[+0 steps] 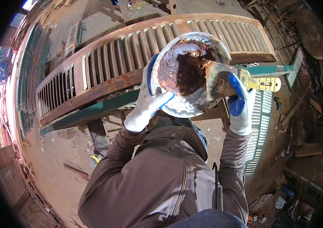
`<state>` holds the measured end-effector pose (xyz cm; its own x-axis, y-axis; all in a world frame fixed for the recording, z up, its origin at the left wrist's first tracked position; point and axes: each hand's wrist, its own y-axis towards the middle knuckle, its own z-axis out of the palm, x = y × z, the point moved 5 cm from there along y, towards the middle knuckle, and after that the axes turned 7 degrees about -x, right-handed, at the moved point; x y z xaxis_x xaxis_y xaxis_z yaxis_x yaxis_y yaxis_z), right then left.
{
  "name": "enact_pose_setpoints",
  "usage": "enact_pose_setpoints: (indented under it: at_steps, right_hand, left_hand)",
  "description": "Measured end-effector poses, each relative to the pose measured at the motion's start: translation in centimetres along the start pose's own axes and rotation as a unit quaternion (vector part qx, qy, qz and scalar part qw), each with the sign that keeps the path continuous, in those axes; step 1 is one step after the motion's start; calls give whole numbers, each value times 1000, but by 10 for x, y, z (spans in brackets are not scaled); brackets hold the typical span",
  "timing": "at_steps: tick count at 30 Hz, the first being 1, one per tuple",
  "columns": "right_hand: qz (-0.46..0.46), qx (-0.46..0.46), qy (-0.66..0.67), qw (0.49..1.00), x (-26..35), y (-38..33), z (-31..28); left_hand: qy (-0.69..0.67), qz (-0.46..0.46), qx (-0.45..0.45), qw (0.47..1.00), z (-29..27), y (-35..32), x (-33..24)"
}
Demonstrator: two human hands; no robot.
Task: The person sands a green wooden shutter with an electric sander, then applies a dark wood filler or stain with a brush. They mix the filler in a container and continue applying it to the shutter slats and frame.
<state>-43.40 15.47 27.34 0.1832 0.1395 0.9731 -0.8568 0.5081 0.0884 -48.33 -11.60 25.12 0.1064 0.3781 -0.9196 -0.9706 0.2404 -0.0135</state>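
Note:
My left hand point(146, 104), in a white glove with blue palm, grips the rim of a round metal bowl point(176, 108) smeared inside with reddish-brown paste. My right hand point(237, 102), gloved the same way, holds a putty knife point(241, 78) with a yellow handle; its wide stained blade rests inside the bowl at its right side. Just beyond the bowl lies a long wooden louvered shutter point(104, 68), bare wood with reddish-brown patches along its near rail.
A green-edged shutter point(93, 110) lies under the wooden one, and a white louvered panel point(258, 129) sits at the right. More shutters are stacked at the left point(30, 64). Wood scraps, debris and wires litter the dirt floor at right.

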Motion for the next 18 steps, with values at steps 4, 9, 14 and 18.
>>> enact_pose_setpoints:
  at_steps: [4,9,14,18]
  right_hand:
    - [-46,-56,-34,997,17,-1,16]
    - [-148,-14,-196,969,21,-10,29]
    - [16,-82,-33,996,19,-14,24]
    - [-49,-144,62,986,26,-21,-9]
  left_hand:
    - [31,13,5,999,11,0,1]
    - [146,80,24,986,13,-2,10]
    - [214,162,25,963,15,-6,9]
    - [26,87,-42,995,17,-10,-5]
